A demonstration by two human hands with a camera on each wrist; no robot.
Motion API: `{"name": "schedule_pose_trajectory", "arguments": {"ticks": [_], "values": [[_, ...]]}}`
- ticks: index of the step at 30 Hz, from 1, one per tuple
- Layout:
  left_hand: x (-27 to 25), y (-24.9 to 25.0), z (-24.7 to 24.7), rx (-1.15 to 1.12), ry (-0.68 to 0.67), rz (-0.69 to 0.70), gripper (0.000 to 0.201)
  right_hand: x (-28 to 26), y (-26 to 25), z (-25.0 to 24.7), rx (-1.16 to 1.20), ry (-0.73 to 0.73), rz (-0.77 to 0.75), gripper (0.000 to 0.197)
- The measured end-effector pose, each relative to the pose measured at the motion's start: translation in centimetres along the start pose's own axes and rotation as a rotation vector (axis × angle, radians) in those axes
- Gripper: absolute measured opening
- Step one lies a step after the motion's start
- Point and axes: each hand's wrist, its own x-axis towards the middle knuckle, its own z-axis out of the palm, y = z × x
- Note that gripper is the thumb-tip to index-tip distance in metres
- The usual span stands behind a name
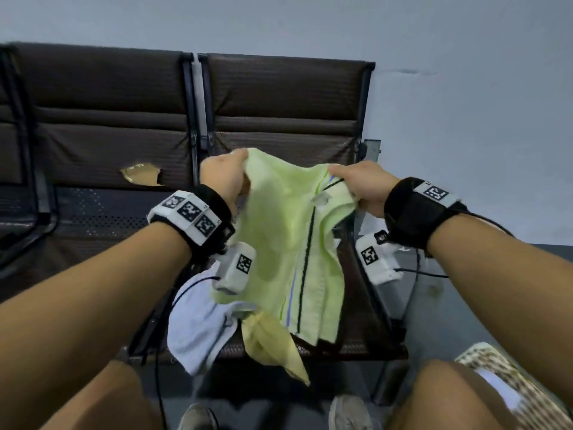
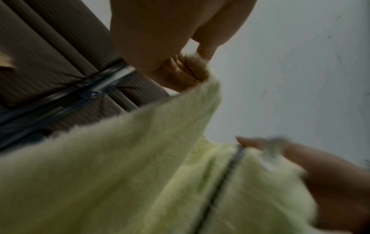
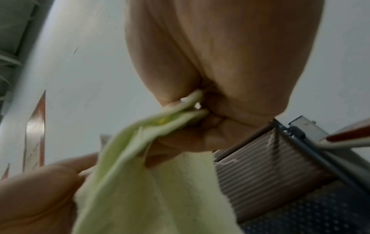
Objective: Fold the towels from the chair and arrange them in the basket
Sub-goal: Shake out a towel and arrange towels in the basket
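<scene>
A light green towel (image 1: 279,231) with dark, blue and green stripes hangs in the air over the brown chair seat (image 1: 356,308). My left hand (image 1: 226,175) pinches its upper left corner, and my right hand (image 1: 359,184) grips its upper right edge. The left wrist view shows my left fingers (image 2: 180,69) curled on the towel (image 2: 120,166). From the right wrist, folded towel edges (image 3: 180,114) sit pinched in my right hand (image 3: 200,126). A pale blue-white towel (image 1: 198,327) and a yellow towel (image 1: 273,346) lie on the seat's front edge. The woven basket (image 1: 511,380) is at the lower right.
A row of brown padded chairs (image 1: 102,119) stands against a grey wall (image 1: 465,88); the left one has a torn patch (image 1: 141,175). My knees (image 1: 449,398) and shoes (image 1: 350,414) are below the seat. Cables (image 1: 415,274) trail from the wrist cameras.
</scene>
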Motion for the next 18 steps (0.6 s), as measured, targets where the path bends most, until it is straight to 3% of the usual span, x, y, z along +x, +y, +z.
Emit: {"name": "schedule_pose_trajectory", "arguments": {"ticks": [5, 7, 9, 11, 13, 15, 18], "values": [[-4.3, -1.6, 2.9, 0.17, -0.397, 0.143, 0.037, -1.3, -0.8, 3.7, 0.221, -0.159, 0.059, 0.038], [-5.0, -1.9, 2.9, 0.301, -0.486, 0.195, 0.026, -1.5, -0.9, 4.2, 0.227, -0.204, 0.063, 0.041], [-5.0, -1.8, 2.4, 0.262, -0.525, 0.113, 0.019, -1.5, -0.6, 4.4, 0.156, -0.177, 0.049, 0.027], [-4.4, -1.9, 1.6, 0.155, -0.48, -0.012, 0.024, -1.2, -0.1, 4.3, 0.088, -0.128, 0.055, 0.025], [-3.2, -2.2, 0.9, 0.19, -0.337, 0.004, 0.025, -1.1, 0.2, 4.0, 0.071, -0.163, 0.065, 0.031], [-2.1, -2.7, 0.4, 0.279, -0.285, 0.054, 0.039, -1.2, 0.1, 3.8, 0.024, -0.243, 0.047, 0.041], [-1.1, -3.0, 0.0, 0.196, -0.577, -0.111, 0.055, -0.9, 0.0, 3.9, -0.043, -0.282, -0.008, 0.047]]}}
